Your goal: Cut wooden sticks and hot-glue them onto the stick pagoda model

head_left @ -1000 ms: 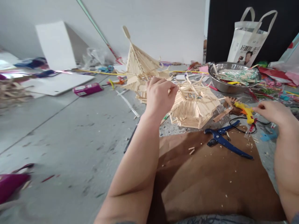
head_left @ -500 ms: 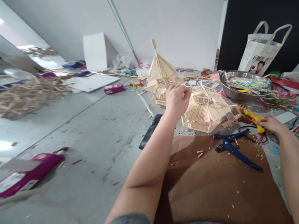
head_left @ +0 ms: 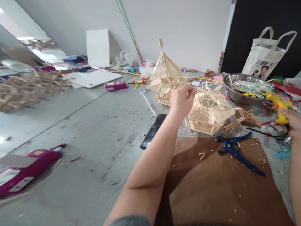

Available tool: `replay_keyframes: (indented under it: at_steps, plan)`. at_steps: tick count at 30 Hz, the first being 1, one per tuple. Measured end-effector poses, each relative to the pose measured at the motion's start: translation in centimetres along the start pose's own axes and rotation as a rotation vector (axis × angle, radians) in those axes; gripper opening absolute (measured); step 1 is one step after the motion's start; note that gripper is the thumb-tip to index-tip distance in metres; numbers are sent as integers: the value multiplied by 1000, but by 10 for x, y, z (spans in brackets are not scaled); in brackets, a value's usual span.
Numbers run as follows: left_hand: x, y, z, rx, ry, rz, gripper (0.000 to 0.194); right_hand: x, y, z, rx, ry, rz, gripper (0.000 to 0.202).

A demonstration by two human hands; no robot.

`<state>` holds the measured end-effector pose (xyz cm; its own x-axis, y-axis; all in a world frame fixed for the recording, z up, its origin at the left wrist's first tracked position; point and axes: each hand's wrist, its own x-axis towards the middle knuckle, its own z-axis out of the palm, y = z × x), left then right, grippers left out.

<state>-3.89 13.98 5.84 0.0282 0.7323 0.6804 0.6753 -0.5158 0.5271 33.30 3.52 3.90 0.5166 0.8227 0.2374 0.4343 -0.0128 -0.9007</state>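
My left hand [head_left: 181, 99] is closed in a pinch at the upper left edge of a small pavilion roof [head_left: 213, 111] built of thin wooden sticks. What its fingertips hold, if anything, is too small to make out. Just behind this hand rises a taller stick-built pavilion [head_left: 164, 67] with a pointed roof, partly covered by the hand. On the far right my right hand [head_left: 293, 121] grips a yellow hot glue gun [head_left: 281, 102] with an orange trigger, its nozzle pointing left. Blue cutters [head_left: 237, 152] lie on the brown sheet [head_left: 218, 191] between my arms.
A black phone [head_left: 154, 130] lies left of the pavilions. Behind the glue gun stands a metal bowl [head_left: 235, 94] of wrapped sticks, with a white bag [head_left: 265, 59] farther back. A brown folding fan [head_left: 249, 116] and a black cord are near my right hand. Purple tools [head_left: 115, 85] lie leftward.
My right hand has lifted the glue gun up and to the right, away from the fan. My left hand keeps its pinch by the pavilion; the view has shifted slightly.
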Motion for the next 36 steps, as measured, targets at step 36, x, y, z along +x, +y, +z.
replay_keyframes:
  at_steps: [36]
  plan:
    - [-4, -1, -1, 82, 1, 55, 12, -25, -99, 125, 57, -573, -298, 38]
